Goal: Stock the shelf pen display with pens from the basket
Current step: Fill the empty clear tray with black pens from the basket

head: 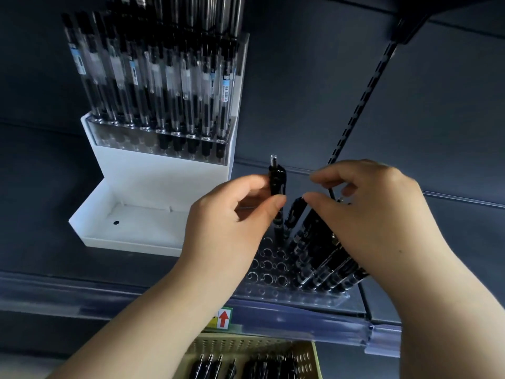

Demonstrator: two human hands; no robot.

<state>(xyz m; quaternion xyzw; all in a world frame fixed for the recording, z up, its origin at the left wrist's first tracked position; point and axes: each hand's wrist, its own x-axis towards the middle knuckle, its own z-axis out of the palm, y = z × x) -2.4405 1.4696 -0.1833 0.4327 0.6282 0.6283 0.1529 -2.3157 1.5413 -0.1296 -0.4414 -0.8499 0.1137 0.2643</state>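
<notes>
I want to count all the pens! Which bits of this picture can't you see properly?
1. Head view, bottom edge: cuts off the basket and its loose pens; no full count.
2. The right hand covers the tops of the rack pens; whether it grips one is unclear.
3. Whether the held pen, pinched by the left hand, sits in a hole: too dark.
4. Labels on the display pens are too small to read.

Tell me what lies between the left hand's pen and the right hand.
In the head view, another black pen stands slotted in the clear rack, its top between the held pen and the right hand.
</notes>
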